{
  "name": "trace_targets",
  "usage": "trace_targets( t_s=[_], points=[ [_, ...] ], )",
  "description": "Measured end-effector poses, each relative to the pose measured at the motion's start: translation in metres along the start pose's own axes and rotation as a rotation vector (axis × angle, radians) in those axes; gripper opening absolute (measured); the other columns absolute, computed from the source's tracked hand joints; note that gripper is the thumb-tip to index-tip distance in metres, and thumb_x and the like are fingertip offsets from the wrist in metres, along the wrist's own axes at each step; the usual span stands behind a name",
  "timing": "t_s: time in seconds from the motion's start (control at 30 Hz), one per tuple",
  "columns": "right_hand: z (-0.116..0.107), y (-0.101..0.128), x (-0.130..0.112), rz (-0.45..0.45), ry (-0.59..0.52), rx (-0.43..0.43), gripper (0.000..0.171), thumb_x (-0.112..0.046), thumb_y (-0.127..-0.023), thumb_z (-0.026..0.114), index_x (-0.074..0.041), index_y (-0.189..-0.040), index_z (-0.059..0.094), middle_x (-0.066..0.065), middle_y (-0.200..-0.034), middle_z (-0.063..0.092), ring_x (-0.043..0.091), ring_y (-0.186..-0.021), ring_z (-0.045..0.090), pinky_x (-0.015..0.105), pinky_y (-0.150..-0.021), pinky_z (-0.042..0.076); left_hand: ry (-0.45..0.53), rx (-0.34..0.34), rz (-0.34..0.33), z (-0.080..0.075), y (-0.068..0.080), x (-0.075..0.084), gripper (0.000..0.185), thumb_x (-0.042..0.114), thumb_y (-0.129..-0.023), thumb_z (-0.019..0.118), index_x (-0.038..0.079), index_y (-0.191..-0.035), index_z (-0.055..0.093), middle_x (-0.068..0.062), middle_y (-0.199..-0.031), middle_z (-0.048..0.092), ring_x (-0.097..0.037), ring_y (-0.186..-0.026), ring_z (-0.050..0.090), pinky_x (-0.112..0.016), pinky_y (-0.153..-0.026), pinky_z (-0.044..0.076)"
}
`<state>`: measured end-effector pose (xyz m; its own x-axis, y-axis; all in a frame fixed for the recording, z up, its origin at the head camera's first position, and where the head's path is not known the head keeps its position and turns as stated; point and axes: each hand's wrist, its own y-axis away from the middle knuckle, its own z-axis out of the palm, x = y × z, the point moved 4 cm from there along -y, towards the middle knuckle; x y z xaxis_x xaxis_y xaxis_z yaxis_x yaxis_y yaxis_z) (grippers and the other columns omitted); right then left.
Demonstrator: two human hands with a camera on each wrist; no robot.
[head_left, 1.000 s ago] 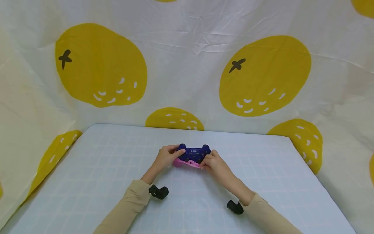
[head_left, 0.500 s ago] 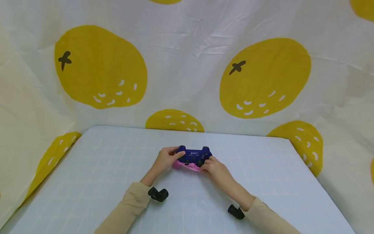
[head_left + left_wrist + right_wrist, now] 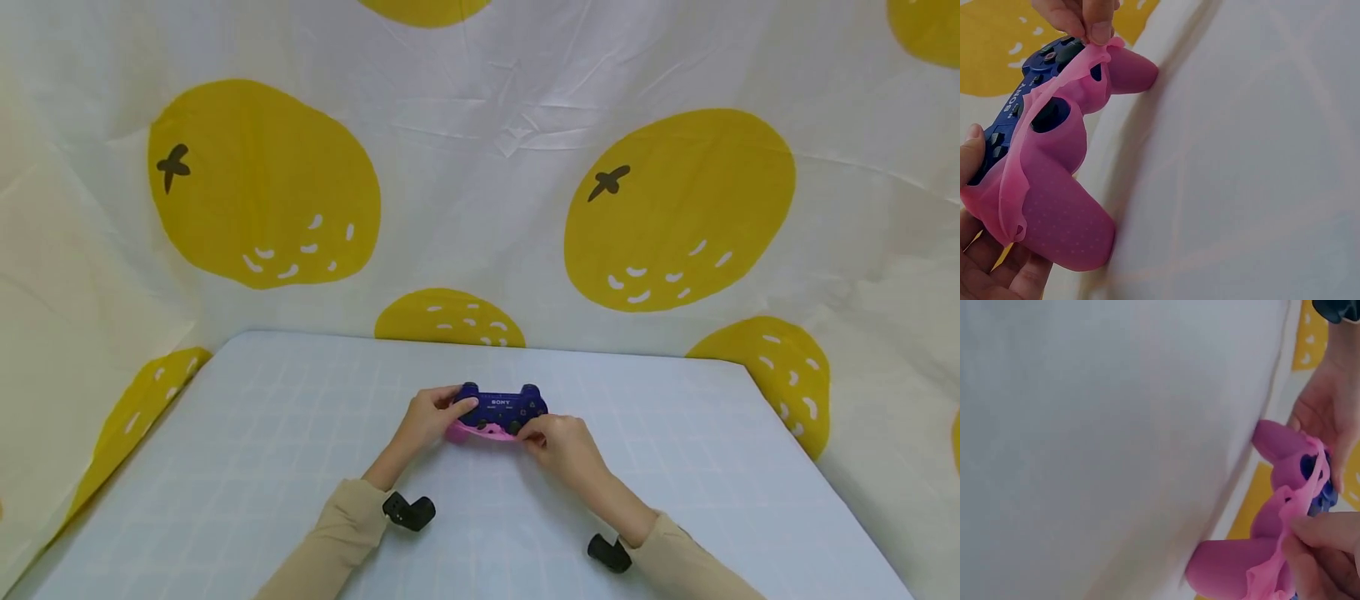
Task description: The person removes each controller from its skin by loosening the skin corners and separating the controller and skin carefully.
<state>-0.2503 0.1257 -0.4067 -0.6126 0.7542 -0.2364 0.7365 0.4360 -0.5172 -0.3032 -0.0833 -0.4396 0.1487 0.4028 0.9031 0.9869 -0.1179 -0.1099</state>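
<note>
A dark blue game controller marked SONY is held above the table in the head view. A pink silicone cover wraps its grips, and the cover's loose upper edge lies bunched across the controller's face. My left hand grips the controller's left end, thumb on the front and fingers behind. At the cover's edge near the right stick, my right hand pinches the pink rim between thumb and fingertips, also seen in the right wrist view at the right hand. The controller's back is hidden.
A pale checked cloth covers the table. Behind it hangs a white curtain printed with large yellow fruit. Each wrist carries a small black camera, on the left and on the right.
The head view has tilted, so everything sits slightly lower. My right hand has moved its hold slightly, uncovering more of the controller's right end; the left keeps its grip.
</note>
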Motion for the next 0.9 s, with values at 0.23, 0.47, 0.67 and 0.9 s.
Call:
trace_targets(
  t_s=[0.23, 0.47, 0.67, 0.9],
  points=[
    [0.000, -0.008, -0.006, 0.024, -0.073, -0.017, 0.011, -0.007, -0.073, 0.082, -0.011, -0.079, 0.075, 0.000, -0.076, 0.072, 0.006, -0.065, 0.062, 0.016, -0.061, 0.052, 0.016, 0.006, 0.019, 0.001, 0.000, 0.000, 0.052, 0.037, -0.088, 0.069, 0.002, -0.125, 0.062, -0.016, -0.121, 0.066, -0.025, -0.107, 0.064, -0.041, -0.093, 0.053],
    [0.005, -0.020, -0.019, -0.014, -0.086, -0.051, 0.010, -0.009, -0.077, 0.079, -0.010, -0.086, 0.075, 0.003, -0.083, 0.073, 0.009, -0.068, 0.061, 0.017, -0.061, 0.051, 0.015, 0.003, 0.011, 0.002, 0.001, -0.001, 0.052, 0.038, -0.088, 0.069, 0.002, -0.125, 0.063, -0.016, -0.121, 0.067, -0.024, -0.105, 0.065, -0.039, -0.090, 0.054],
    [0.008, -0.034, -0.024, 0.048, -0.101, -0.161, 0.007, -0.010, -0.080, 0.077, -0.009, -0.087, 0.077, 0.003, -0.085, 0.075, 0.011, -0.073, 0.065, 0.024, -0.065, 0.055, 0.023, 0.000, 0.007, 0.003, 0.001, -0.002, 0.052, 0.037, -0.088, 0.069, 0.002, -0.126, 0.062, -0.016, -0.121, 0.066, -0.025, -0.105, 0.065, -0.038, -0.090, 0.054],
    [0.008, -0.041, -0.026, 0.058, -0.089, -0.228, 0.004, -0.007, -0.079, 0.077, -0.005, -0.083, 0.076, 0.005, -0.082, 0.074, 0.018, -0.079, 0.070, 0.035, -0.075, 0.058, 0.024, 0.000, 0.018, 0.002, 0.000, -0.003, 0.052, 0.038, -0.088, 0.069, 0.003, -0.126, 0.062, -0.015, -0.121, 0.067, -0.023, -0.103, 0.065, -0.037, -0.089, 0.055]
  ],
)
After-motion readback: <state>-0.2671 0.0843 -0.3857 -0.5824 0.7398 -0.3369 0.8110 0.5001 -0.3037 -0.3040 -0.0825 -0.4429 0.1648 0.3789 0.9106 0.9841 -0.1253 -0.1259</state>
